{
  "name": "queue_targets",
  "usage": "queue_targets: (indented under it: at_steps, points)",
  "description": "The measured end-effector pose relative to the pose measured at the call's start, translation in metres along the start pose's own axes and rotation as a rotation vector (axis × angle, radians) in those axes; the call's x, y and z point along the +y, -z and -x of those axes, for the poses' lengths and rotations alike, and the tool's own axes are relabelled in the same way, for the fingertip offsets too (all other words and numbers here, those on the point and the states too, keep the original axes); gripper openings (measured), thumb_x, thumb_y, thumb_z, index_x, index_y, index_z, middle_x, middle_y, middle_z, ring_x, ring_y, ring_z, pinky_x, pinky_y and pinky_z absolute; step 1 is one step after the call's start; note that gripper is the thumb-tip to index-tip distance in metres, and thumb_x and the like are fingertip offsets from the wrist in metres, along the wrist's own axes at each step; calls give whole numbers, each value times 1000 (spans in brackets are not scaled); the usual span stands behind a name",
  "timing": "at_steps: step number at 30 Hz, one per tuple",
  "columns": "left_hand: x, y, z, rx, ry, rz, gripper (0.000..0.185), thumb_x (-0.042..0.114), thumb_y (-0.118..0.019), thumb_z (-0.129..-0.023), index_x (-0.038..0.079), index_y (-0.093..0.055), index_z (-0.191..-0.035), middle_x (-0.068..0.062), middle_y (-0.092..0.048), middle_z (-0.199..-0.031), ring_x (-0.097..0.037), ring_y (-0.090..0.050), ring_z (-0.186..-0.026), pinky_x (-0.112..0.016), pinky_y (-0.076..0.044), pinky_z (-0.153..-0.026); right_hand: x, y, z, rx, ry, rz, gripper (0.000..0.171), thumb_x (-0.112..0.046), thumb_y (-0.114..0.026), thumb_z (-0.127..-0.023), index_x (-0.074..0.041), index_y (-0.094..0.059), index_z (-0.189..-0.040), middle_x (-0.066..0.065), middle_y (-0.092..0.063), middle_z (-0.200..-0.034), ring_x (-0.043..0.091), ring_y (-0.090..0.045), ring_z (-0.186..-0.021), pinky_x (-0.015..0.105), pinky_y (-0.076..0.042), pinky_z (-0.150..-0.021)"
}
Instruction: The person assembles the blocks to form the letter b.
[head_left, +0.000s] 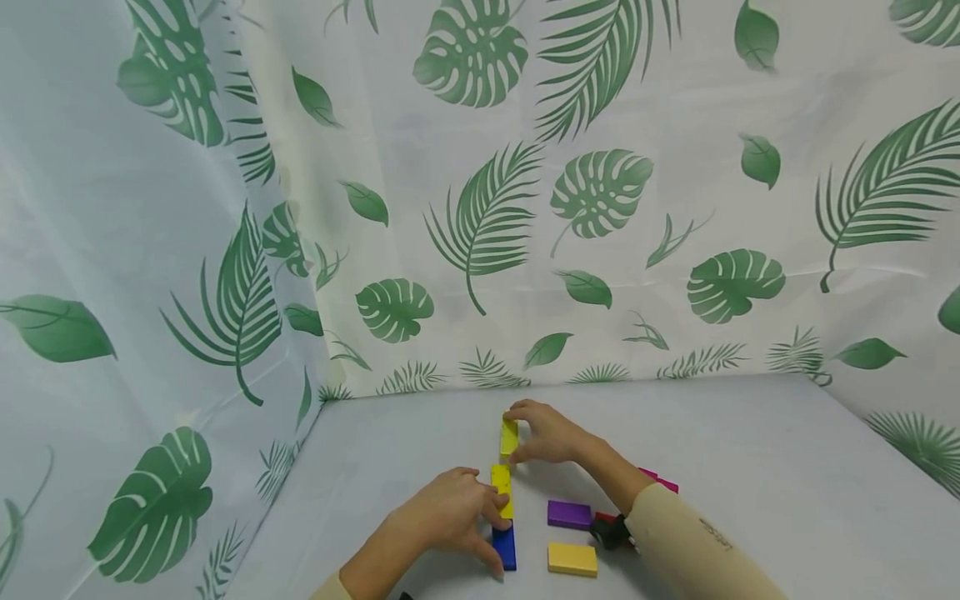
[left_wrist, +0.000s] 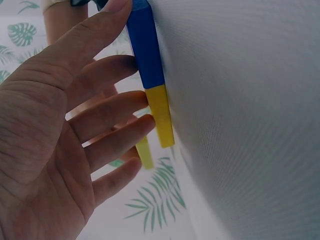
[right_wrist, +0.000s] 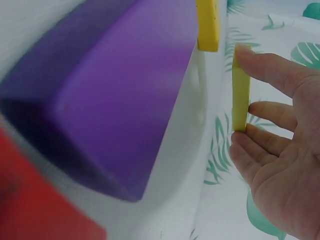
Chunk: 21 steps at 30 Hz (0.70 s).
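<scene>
A blue block (head_left: 505, 546) and a yellow dotted block (head_left: 500, 490) lie end to end on the white tabletop. My left hand (head_left: 453, 512) rests along them from the left: the thumb is at the blue block's near end, and the other fingers are loosely extended against the sides of both. Farther back, my right hand (head_left: 546, 433) pinches a second yellow block (right_wrist: 241, 92) between the thumb at one end and fingertips at the other. That block stands roughly in line with the two, a small gap away. It appears raised off the surface in the right wrist view.
Right of the row lie a purple block (head_left: 568, 514) and an orange-yellow block (head_left: 572, 559). A red block (right_wrist: 40, 200) and pink blocks (head_left: 667, 483) are partly hidden by my right forearm. A leaf-patterned sheet (head_left: 480, 208) hangs behind the table and along its sides.
</scene>
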<state>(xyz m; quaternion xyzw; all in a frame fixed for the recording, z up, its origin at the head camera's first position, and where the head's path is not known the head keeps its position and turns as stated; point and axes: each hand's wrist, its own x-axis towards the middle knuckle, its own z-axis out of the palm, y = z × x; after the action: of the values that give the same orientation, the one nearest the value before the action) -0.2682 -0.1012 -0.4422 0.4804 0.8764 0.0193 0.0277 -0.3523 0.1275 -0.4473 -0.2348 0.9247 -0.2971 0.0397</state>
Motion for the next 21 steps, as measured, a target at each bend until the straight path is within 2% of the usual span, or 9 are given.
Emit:
queue_targets:
  at_steps: [4,10,21]
  points:
    - [-1,-1,0,15,-21,-13,54,72,-79,-75,37,-80,-116,14,-71,-133,1,-64,-123,-46,-49,-113,0,-2,-4,-9,3,-4,69,-27,-91,-81,-5,-64,-140,16,-56,-150,38,-52,-139,59,-47,-114]
    - [-1,-2,-1,8,-9,0,55,72,-80,-73,37,-80,-116,16,-70,-133,2,-64,-122,-46,-48,-114,1,-4,-6,-19,12,-6,70,-27,-92,-80,-3,-64,-140,18,-57,-149,39,-52,-138,60,-46,-113]
    - [-1,-1,-1,-11,5,19,55,72,-80,-74,37,-80,-117,14,-70,-134,1,-63,-125,-47,-48,-115,0,-12,-12,-44,-15,-41,66,-25,-91,-81,-6,-66,-138,16,-57,-150,38,-52,-138,59,-47,-113]
